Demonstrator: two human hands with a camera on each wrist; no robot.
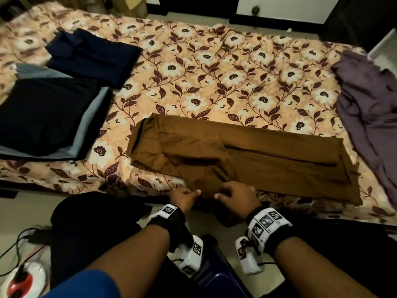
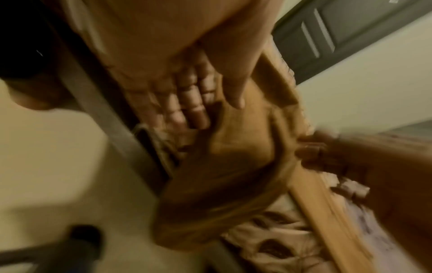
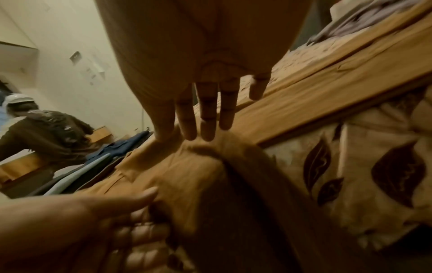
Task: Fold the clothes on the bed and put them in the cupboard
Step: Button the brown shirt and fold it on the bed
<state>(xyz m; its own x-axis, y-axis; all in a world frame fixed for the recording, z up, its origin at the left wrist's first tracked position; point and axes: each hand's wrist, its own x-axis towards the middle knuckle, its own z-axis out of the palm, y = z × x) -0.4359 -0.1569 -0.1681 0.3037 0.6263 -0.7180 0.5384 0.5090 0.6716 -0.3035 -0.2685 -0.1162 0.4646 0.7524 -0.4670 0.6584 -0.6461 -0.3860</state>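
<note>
At the left edge of the bed, a folded black garment (image 1: 45, 115) lies on a grey-blue one (image 1: 90, 123). Just beyond them lies a folded navy garment (image 1: 92, 57). All rest on the floral bedspread (image 1: 214, 72).

Centre: the brown garment (image 1: 247, 155) lies flat and lengthwise along the near edge of the bed, partly folded, with one flap doubled over its left half. A portion at its near edge hangs over the bed side.

The left hand (image 1: 182, 197) is at that near edge. Its fingers are curled around the brown fabric, thumb extended along the cloth, as the left wrist view shows, though blurred. The right hand (image 1: 236, 197) is just beside it, the two close but not touching. Its fingers (image 3: 205, 118) are straight and pressed together, tips touching a raised ridge of the fabric; it grips nothing.

Right: a crumpled purple-grey garment (image 1: 369, 108) lies unfolded at the right edge of the bed.
</note>
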